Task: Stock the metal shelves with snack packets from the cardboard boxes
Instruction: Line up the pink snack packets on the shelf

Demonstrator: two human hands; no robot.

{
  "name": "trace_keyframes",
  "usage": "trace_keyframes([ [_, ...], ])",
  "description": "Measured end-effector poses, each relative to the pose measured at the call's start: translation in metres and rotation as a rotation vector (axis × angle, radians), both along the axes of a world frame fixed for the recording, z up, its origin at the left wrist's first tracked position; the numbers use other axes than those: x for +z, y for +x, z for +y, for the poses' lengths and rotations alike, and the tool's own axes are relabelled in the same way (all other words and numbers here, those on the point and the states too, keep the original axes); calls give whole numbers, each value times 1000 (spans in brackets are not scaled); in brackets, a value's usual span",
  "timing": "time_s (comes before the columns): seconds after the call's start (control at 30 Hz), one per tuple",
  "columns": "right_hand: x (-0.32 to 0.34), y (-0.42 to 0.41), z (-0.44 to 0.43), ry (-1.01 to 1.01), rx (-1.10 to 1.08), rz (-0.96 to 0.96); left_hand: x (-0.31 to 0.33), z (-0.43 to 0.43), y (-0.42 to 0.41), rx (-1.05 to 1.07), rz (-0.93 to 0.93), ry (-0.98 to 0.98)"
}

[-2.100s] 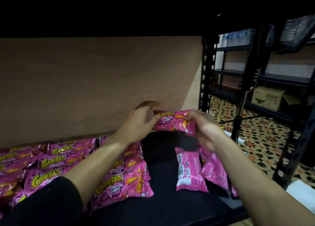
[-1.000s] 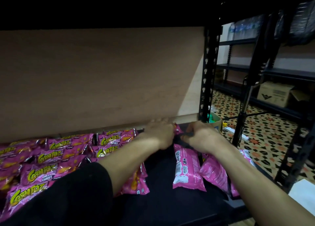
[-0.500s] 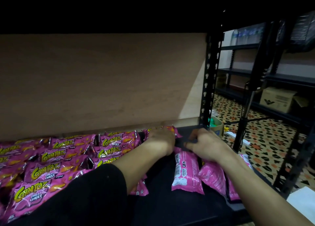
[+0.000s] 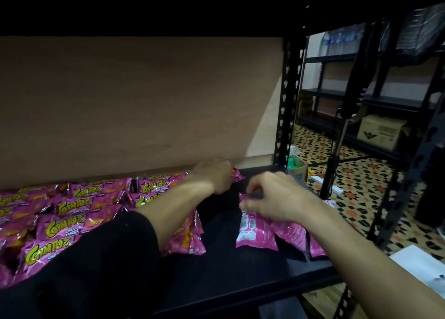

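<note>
On the black shelf (image 4: 228,277), rows of pink snack packets (image 4: 67,222) fill the left side. The right hand (image 4: 281,198) curls its fingers (image 4: 250,189) over the top edge of a face-down packet (image 4: 255,232); I cannot tell whether they pinch it. Farther back, the left hand (image 4: 215,176) rests on the rearmost packet (image 4: 237,174), its fingers too blurred to tell. A cardboard box (image 4: 380,132) sits on distant shelving.

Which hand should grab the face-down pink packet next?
Right. The right hand hovers at the top edge of the face-down packet; the left hand is farther back on the shelf.
</note>
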State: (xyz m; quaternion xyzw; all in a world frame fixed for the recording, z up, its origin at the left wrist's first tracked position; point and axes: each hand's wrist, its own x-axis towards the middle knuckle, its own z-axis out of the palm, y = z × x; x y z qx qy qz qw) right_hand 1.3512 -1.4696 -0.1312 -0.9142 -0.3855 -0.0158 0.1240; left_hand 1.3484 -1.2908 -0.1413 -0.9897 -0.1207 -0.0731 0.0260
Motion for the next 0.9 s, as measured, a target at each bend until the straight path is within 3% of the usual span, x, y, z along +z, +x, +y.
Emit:
trace_keyframes([
  [0.13, -7, -21, 1, -305, 96, -65, 12, 10, -16, -25, -27, -167],
  [0.3, -23, -27, 5, -279, 133, -162, 24, 20, -50, -41, -102, -329],
  [0.43, -27, -33, 10, -28, 135, -165, 30, 25, -72, -94, -243, -336],
  [0.67, -14, -12, 6, 639, -47, 183, 26, 31, -82, -136, -366, -565],
  [0.8, -6, 3, 7, 1136, -155, 702, 24, 25, -78, -151, -394, -859],
  [0.9, -2, 4, 8, 1253, -206, 957, 22, 19, -76, -156, -350, -1051],
])
